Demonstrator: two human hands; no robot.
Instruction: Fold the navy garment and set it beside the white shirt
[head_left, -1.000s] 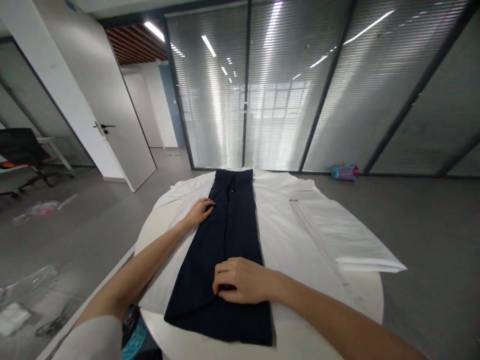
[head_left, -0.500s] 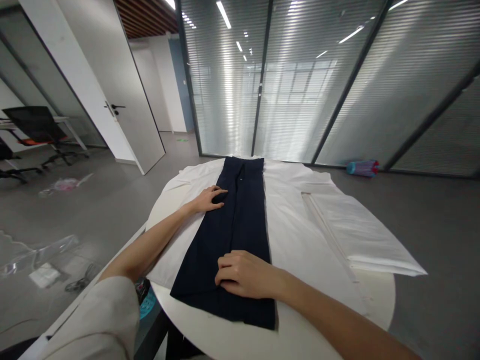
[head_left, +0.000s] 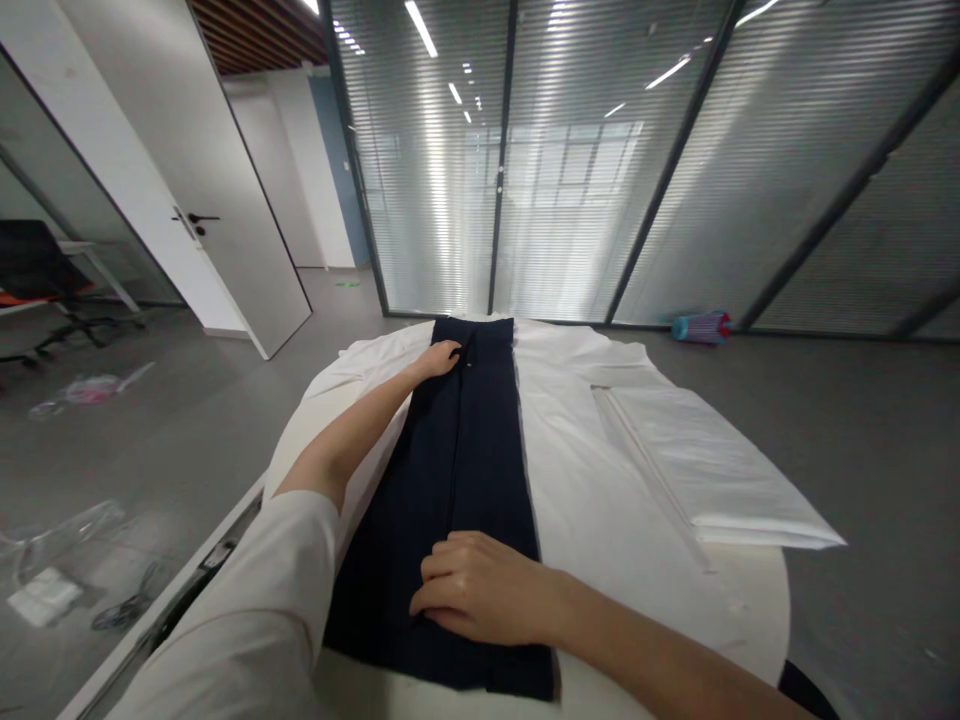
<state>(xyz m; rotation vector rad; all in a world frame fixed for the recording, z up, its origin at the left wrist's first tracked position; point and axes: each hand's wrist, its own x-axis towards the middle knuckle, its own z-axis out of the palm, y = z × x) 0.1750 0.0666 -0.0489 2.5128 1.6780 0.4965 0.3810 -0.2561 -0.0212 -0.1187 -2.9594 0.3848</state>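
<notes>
Cloth of dark navy blue, long and flared toward the near end (head_left: 487, 450), lies lengthwise along the middle of a round white table (head_left: 761, 600), a slit or seam running down its centre. Beneath it, a broad white fabric sheet (head_left: 592, 490) shows on both sides. At right, a folded white fabric piece (head_left: 735, 470) lies flat, one corner projecting past the table's right edge.

Left hand (head_left: 438, 358): at the far part of the navy cloth, beside the central line. Fingers bent and close together; whether they pinch the material cannot be told. Right hand (head_left: 484, 588): over the near part of the navy cloth. Fingers curled, the thumb close to them; the palm side is hidden, so any grip on the cloth cannot be told.

Obstructions: the right hand and forearm cover part of the cloth's near right portion and of the table beyond it. A pale sleeve on the left arm (head_left: 247, 600) hides the near left of the table.

Surroundings: on the grey floor (head_left: 885, 450) at near left, a white bundle (head_left: 45, 598) by clear plastic, and a dark coiled cable (head_left: 126, 603); farther off, a pink item in clear plastic (head_left: 94, 388). At far left, a black office chair (head_left: 34, 262) and an open white door (head_left: 225, 190). At far right, a blue and purple cylinder (head_left: 703, 328) lies near a glass partition with blinds (head_left: 562, 240).
</notes>
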